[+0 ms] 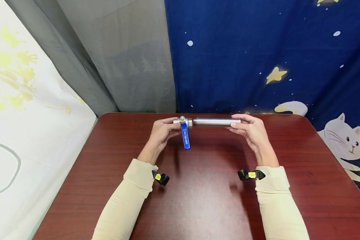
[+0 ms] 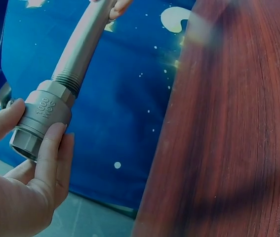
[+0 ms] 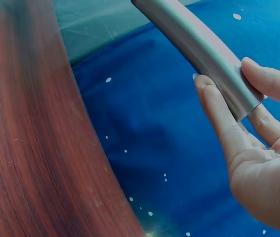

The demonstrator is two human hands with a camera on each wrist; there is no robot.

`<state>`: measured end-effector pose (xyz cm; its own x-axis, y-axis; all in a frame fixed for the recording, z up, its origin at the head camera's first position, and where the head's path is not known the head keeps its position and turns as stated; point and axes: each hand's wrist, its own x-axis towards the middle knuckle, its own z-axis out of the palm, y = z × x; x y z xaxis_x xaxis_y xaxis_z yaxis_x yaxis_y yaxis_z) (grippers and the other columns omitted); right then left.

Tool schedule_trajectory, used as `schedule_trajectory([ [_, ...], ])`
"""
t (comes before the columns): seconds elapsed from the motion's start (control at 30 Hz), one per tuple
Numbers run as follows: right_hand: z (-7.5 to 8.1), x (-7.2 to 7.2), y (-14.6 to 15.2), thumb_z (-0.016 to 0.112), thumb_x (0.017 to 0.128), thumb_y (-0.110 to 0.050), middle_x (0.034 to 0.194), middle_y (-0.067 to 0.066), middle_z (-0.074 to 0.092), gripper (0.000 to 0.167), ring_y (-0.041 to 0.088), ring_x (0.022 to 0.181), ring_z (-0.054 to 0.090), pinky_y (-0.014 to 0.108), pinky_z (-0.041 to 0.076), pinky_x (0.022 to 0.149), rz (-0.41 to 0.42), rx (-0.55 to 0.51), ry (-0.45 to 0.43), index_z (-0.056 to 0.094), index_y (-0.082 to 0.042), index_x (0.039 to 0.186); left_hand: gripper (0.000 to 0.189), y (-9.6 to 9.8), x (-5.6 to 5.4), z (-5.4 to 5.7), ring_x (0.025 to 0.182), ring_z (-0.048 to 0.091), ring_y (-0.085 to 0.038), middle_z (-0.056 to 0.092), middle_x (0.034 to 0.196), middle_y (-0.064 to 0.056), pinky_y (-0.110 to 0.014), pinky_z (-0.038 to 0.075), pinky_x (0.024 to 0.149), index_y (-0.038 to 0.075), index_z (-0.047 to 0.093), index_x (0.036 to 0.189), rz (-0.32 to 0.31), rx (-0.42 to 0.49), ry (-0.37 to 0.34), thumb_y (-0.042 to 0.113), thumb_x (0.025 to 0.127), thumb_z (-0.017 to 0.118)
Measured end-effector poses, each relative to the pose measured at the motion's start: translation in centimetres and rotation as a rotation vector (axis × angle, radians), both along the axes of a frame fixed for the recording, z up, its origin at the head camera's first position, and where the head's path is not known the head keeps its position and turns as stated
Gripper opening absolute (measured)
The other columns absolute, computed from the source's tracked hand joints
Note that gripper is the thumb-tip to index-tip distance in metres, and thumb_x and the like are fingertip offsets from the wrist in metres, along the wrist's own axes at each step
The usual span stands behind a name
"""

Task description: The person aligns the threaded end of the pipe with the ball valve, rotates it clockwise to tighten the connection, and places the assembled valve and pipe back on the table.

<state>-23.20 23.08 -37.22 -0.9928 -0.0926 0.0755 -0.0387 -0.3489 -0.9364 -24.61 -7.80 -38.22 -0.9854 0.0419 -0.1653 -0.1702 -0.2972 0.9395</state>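
Between thumb and fingers of my left grip (image 1: 165,130): a steel ball valve (image 2: 43,111), pinched about the body, "1000" embossed on the metal. By the thumb of this grip, its blue lever handle (image 1: 185,136) stands crosswise to the bore; head view shows it pointing back toward me. Just right of the left grip, at the valve's inner hex end, sits the threaded end (image 2: 66,81) of a steel pipe (image 1: 216,121), several threads exposed. Cannot tell whether the threads are engaged. Valve and pipe roughly in line, both raised off the surface (image 1: 204,186). At the pipe's other end, my right grip (image 1: 253,130) pinches the tube between thumb and fingers, plain rim near the palm.

Behind each grip: a cream sleeve (image 1: 274,193), with a black wrist device (image 1: 249,175) at the cuff. Under both grips, the surface is reddish-brown wood grain, with shadows on it. Beyond the grips, past the far edge: blue curtain (image 1: 228,66) with stars; grey curtain (image 1: 129,50) to its left.
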Motion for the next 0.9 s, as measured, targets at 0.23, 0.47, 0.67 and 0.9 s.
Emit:
schedule_trajectory([
  [0.23, 0.01, 0.12, 0.02, 0.066, 0.080, 0.017, 0.097, 0.012, 0.066, 0.027, 0.025, 0.080, 0.072, 0.039, 0.057, 0.077, 0.026, -0.017, 0.017, 0.070, 0.006, 0.104, 0.043, 0.11, 0.04, -0.03, 0.073, 0.068, -0.014, 0.062, 0.116, -0.020, -0.034, 0.060, 0.075, -0.011, 0.059, 0.124, -0.010, 0.021, 0.011, -0.012, 0.081, 0.064],
  [0.47, -0.17, 0.14, -0.01, 0.064, 0.080, 0.019, 0.095, 0.012, 0.068, 0.029, 0.025, 0.081, 0.072, 0.041, 0.057, 0.078, 0.056, -0.029, 0.028, 0.069, 0.006, 0.106, 0.044, -0.02, 0.11, -0.08, 0.074, 0.068, -0.016, 0.062, 0.116, -0.020, -0.033, 0.060, 0.075, -0.010, 0.060, 0.124, -0.027, 0.002, 0.013, -0.011, 0.081, 0.066],
  [0.67, -0.40, 0.02, -0.08, 0.062, 0.080, 0.021, 0.095, 0.012, 0.069, 0.030, 0.025, 0.081, 0.072, 0.040, 0.057, 0.077, 0.070, -0.041, 0.039, 0.070, 0.005, 0.105, 0.044, -0.27, 0.25, 0.09, 0.073, 0.068, -0.016, 0.062, 0.113, -0.019, -0.032, 0.060, 0.074, -0.009, 0.061, 0.124, -0.040, -0.004, 0.020, -0.010, 0.080, 0.067],
  [0.9, -0.68, -0.16, -0.10, 0.060, 0.082, 0.020, 0.092, 0.012, 0.070, 0.029, 0.026, 0.080, 0.072, 0.039, 0.058, 0.076, 0.084, -0.061, 0.030, 0.070, 0.004, 0.104, 0.046, -0.39, 0.39, 0.24, 0.075, 0.068, -0.017, 0.061, 0.115, -0.019, -0.031, 0.060, 0.074, -0.008, 0.061, 0.125, -0.041, 0.004, 0.025, -0.012, 0.079, 0.066],
])
